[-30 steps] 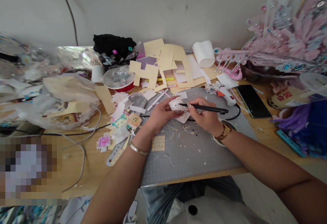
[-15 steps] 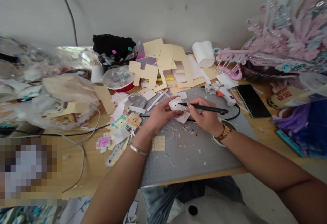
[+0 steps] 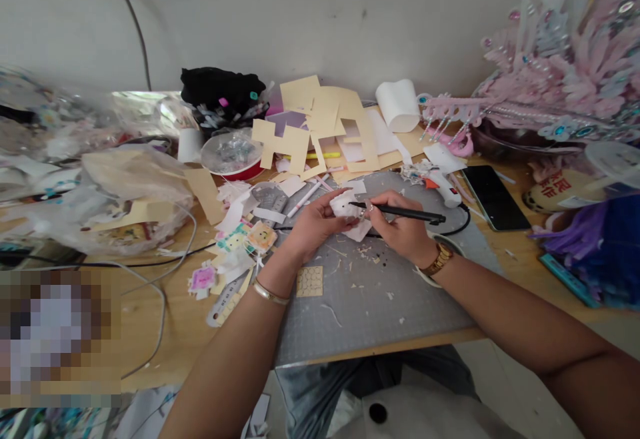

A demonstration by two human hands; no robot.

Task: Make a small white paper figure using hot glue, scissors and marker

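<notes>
My left hand (image 3: pixel 319 224) is closed on a small white cutout (image 3: pixel 343 205) with dark dots on its face, held up over the grey cutting mat (image 3: pixel 370 319). A black pen (image 3: pixel 407 213) sits in the pinched fingers of my right hand (image 3: pixel 400 229), its tip at the cutout's surface. Whether the tip touches cannot be made out. Below the cutout hangs another white paper-like flap (image 3: pixel 359 230). On the mat near my left wrist lies a square tan sheet marked with circles (image 3: pixel 310 281). Coloured cutouts, one orange (image 3: pixel 261 236) and one pink (image 3: pixel 203 279), rest left of my left forearm.
A glue gun (image 3: pixel 444 187) and a phone (image 3: pixel 496 197) lie to the right. Cream card offcuts (image 3: pixel 330 112) pile up at the back beside a white roll (image 3: pixel 399 105). Plastic bags (image 3: pixel 135 192) and cables crowd the left; pink beaded decorations (image 3: pixel 565 79) fill the right.
The rear end of the black pen has shifted very slightly. Both hands and the white cutout stay in nearly the same place.
</notes>
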